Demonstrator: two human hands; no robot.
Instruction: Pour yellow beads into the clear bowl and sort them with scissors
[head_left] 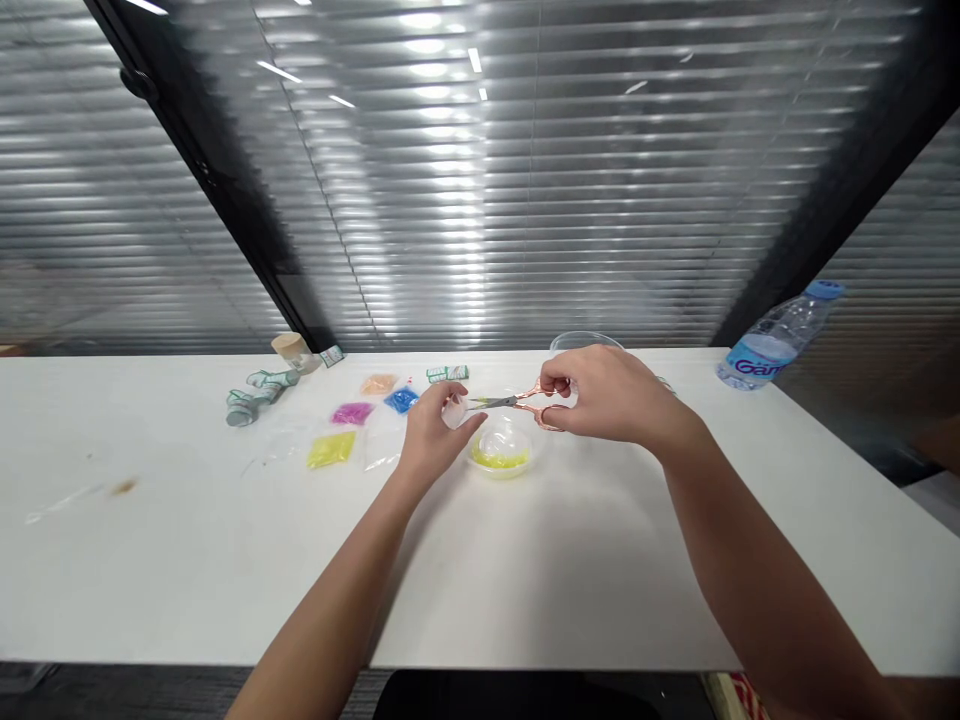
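The scissors (502, 403) sit in the right hand (609, 390), fingers curled through the loops, just above or beyond the clear bowl (500, 474). The left hand (433, 428) is half-curled by the blade tips on the left, what it holds I can't tell; I'd worry a hasty snip could nick a fingertip.

scissors (514, 401): copper, grey | bowl contents (499, 461): yellow | packets (352, 413): yellow, magenta, blue, orange
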